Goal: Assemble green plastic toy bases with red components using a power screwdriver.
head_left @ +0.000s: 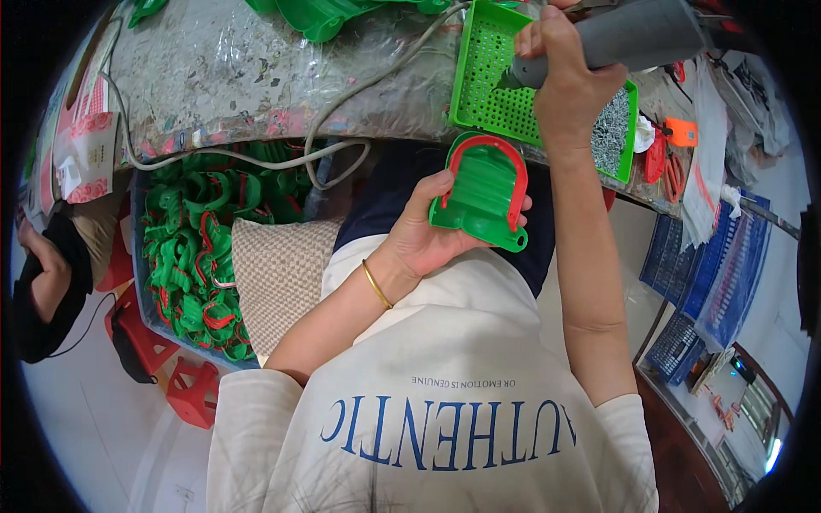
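Observation:
In my left hand (421,221) is a green plastic scoop-shaped part (486,190), held over my lap with the thumb on its left edge. A red U-shaped strip (484,144) runs round the part's rim. My right hand (571,85) is wrapped round a dark grey electric screwdriver (637,36), which points left. The driver's tip (510,79) is over a bright green perforated basket (460,101) at the table edge. Small silver screws (611,132) lie heaped in the basket's right end.
To my left stands a blue bin (141,282) full of green and red parts, beside a woven cushion (282,265). A grey cable (376,79) crosses the table (222,77). Scissors (674,178) lie at the right. Another person's arm (47,269) shows at far left, near red stools (192,392).

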A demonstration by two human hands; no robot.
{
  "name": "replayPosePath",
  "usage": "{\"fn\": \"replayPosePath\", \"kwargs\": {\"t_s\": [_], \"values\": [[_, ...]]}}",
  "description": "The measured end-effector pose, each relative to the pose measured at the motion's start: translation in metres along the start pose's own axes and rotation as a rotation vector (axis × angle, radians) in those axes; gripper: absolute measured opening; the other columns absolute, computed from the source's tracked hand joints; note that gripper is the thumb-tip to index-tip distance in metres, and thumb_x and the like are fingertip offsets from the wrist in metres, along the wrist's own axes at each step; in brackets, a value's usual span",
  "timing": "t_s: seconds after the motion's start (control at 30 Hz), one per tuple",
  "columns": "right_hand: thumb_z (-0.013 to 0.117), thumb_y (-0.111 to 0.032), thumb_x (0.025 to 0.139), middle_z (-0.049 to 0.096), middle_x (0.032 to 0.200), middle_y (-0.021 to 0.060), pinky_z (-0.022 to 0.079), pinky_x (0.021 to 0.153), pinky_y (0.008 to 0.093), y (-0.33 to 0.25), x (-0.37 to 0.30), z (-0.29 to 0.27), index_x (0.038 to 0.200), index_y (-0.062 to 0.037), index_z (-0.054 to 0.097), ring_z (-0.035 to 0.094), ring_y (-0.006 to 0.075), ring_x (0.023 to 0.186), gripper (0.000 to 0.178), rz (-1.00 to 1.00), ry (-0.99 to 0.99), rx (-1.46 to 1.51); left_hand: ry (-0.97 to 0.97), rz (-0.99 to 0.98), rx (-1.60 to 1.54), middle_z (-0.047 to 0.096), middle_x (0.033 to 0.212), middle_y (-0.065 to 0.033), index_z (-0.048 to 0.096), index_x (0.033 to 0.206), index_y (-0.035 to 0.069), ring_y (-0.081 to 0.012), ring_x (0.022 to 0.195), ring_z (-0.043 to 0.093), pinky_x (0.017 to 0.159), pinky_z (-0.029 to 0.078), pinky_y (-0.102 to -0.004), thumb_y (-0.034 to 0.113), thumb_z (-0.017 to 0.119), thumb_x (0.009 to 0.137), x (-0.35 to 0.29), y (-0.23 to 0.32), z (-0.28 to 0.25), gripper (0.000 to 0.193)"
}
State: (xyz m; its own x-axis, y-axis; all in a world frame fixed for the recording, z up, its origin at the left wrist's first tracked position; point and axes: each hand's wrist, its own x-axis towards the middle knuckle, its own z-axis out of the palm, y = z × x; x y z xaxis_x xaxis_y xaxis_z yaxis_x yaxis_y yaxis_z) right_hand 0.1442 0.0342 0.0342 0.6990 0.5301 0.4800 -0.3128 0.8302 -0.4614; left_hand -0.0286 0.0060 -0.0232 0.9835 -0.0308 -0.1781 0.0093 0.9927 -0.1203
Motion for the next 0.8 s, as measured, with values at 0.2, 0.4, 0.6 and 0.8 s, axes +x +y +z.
{"fn": "replayPosePath", "kwargs": {"t_s": [0.2,0.4,0.6,0.8], "values": [[0.062,-0.007,0.086,0.054,0.07,0.0025,0.043,0.051,0.0242,-0.047,-0.001,0.035,0.1,-0.0015,0.053,0.052,0.0087,0.056,0.017,0.032,0.151,-0.726,-0.017,0.059,0.015,0.05,0.126,-0.0291,0.04,0.133,-0.002,-0.037,0.111,0.056,0.097,0.045,-0.0472,0.044,0.064,0.081,0.001,0.0,-0.003,0.073],[0.055,-0.007,0.085,0.041,0.06,0.0011,0.037,0.056,0.0281,-0.087,-0.032,0.064,0.099,0.001,0.053,0.043,0.0127,0.055,0.016,0.218,0.015,-0.646,-0.024,0.109,0.055,0.05,0.126,-0.0274,0.04,0.133,-0.004,-0.0356,0.116,0.053,0.099,0.044,-0.0463,0.044,0.061,0.082,0.001,-0.002,0.002,0.073],[0.055,-0.008,0.086,0.042,0.06,0.0026,0.038,0.053,0.0289,-0.095,-0.055,0.065,0.102,0.0011,0.051,0.042,0.0124,0.052,0.019,0.244,0.036,-0.681,0.016,0.145,0.126,0.051,0.126,-0.0255,0.042,0.132,-0.002,-0.0358,0.113,0.055,0.098,0.044,-0.0457,0.045,0.061,0.082,-0.002,-0.007,0.003,0.071],[0.055,-0.008,0.086,0.042,0.059,0.0033,0.038,0.052,0.0291,-0.096,-0.062,0.061,0.103,0.0011,0.051,0.042,0.0121,0.051,0.02,0.22,0.021,-0.705,0.022,0.156,0.125,0.051,0.126,-0.0265,0.042,0.132,-0.002,-0.0362,0.111,0.055,0.098,0.044,-0.0456,0.045,0.06,0.082,-0.003,-0.008,0.006,0.071]]}}
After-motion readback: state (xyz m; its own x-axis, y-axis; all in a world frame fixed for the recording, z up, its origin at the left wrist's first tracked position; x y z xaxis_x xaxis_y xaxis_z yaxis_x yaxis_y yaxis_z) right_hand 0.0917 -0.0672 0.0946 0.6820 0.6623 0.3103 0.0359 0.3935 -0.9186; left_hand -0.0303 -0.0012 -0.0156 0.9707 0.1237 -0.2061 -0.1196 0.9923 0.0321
